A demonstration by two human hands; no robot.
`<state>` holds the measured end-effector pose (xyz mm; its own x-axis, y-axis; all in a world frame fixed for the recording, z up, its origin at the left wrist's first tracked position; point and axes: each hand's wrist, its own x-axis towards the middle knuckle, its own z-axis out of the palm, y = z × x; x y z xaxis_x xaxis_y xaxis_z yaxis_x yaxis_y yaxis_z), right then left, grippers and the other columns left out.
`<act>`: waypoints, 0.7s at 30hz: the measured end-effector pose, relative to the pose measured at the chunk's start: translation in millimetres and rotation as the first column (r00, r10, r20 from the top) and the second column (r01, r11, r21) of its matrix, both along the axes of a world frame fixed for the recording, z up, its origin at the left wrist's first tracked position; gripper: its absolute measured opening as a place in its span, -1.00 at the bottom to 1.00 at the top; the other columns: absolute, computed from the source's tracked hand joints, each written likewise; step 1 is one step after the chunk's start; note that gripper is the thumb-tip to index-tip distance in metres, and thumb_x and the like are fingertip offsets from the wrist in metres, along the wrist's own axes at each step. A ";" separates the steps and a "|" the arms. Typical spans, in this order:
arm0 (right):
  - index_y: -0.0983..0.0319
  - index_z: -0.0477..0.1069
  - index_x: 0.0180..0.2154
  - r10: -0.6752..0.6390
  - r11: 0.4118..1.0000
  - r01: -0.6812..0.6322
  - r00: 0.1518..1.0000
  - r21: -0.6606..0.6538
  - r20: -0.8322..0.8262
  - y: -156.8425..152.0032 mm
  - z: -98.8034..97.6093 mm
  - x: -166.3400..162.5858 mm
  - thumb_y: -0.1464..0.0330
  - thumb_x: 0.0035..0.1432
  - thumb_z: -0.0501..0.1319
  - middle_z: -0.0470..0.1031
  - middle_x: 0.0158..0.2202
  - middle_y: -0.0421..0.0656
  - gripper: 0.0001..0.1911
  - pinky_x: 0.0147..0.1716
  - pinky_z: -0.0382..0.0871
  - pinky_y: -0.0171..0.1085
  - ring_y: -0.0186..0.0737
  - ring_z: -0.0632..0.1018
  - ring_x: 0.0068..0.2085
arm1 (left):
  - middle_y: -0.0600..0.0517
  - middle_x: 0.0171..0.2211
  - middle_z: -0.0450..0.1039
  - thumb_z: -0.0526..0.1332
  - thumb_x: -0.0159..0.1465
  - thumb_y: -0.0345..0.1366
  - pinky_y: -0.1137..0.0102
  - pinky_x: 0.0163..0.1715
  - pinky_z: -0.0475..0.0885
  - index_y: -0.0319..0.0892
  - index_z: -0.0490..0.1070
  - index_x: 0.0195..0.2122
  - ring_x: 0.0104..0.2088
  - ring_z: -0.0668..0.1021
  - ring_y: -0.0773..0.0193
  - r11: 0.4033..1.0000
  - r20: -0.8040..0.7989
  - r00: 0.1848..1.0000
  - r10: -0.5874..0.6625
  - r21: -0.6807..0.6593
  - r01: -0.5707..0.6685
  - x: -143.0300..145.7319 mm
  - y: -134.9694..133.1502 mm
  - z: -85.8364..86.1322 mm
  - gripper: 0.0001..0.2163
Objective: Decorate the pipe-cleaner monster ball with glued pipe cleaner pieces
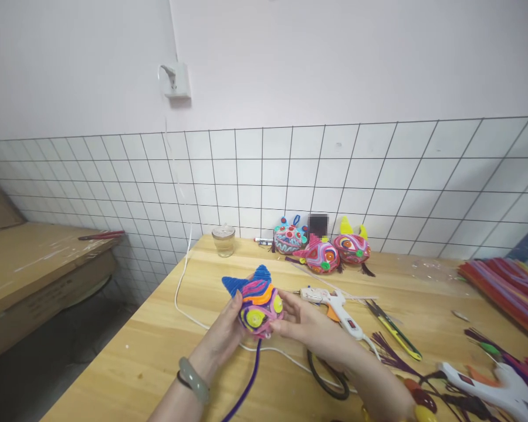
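Note:
A round pipe-cleaner animal ornament (pixel 260 298) with blue ears, an orange and pink striped top and yellow coiled eyes is held between my two hands above the wooden table. My left hand (pixel 227 329) grips its left side, the thumb lying near the blue ear. On the other side, the fingers and thumb of my right hand (pixel 298 319) close around the edge by the right eye. From the ornament's lower end hangs a long purple pipe cleaner (pixel 251 381). A white glue gun (pixel 341 310) lies just beyond my right hand, with scissors (pixel 396 331) farther right.
Three similar ornaments (pixel 321 257) stand at the back near a glass cup (pixel 224 241). A second glue gun (pixel 497 384) and a bundle of red pipe cleaners (pixel 506 293) lie on the right. A white cord (pixel 182 281) crosses the table (pixel 127 363).

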<state>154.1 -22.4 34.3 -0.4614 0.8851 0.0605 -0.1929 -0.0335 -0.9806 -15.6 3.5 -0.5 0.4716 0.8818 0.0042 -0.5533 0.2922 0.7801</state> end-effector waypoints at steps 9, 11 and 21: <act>0.16 0.30 0.05 -0.028 0.999 0.030 0.996 -0.027 0.084 1.6 0.0 3.4 0.16 -0.08 0.37 0.42 0.06 -0.08 -0.36 0.07 0.26 -0.10 -0.11 0.43 0.07 | -0.21 -0.18 0.53 0.22 0.10 0.04 0.24 -0.26 0.42 -0.24 0.48 -0.09 -0.20 0.55 0.02 0.999 -0.038 0.999 0.002 0.046 0.000 -0.6 -2.2 4.9 -0.51; 0.16 0.30 0.04 -0.040 0.999 0.042 0.997 -0.028 0.070 2.6 -4.7 3.7 0.19 -0.08 0.39 0.42 0.06 -0.08 -0.37 0.09 0.24 -0.13 -0.14 0.44 0.06 | -0.19 -0.26 0.55 0.27 0.09 -0.02 0.27 -0.32 0.42 -0.24 0.49 -0.11 -0.29 0.56 0.07 0.998 -0.082 0.997 0.010 0.058 -0.005 -0.5 -2.8 5.7 -0.56; 0.17 0.27 0.02 0.017 0.999 -0.016 1.000 0.050 -0.020 4.7 -13.6 -3.1 0.26 -0.06 0.39 0.47 -0.02 -0.11 -0.40 0.05 0.29 -0.15 -0.15 0.48 0.01 | -0.16 -0.13 0.54 0.26 0.15 -0.24 0.25 -0.14 0.40 -0.23 0.50 -0.11 -0.14 0.54 0.05 0.995 -0.025 0.996 0.082 0.062 -0.081 1.7 -0.5 2.5 -0.70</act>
<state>151.0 -17.7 20.7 -0.4740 0.8731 0.1139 -0.2123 0.0122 -0.9771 -13.9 3.0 2.0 0.3990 0.9157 0.0472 -0.5517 0.1987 0.8100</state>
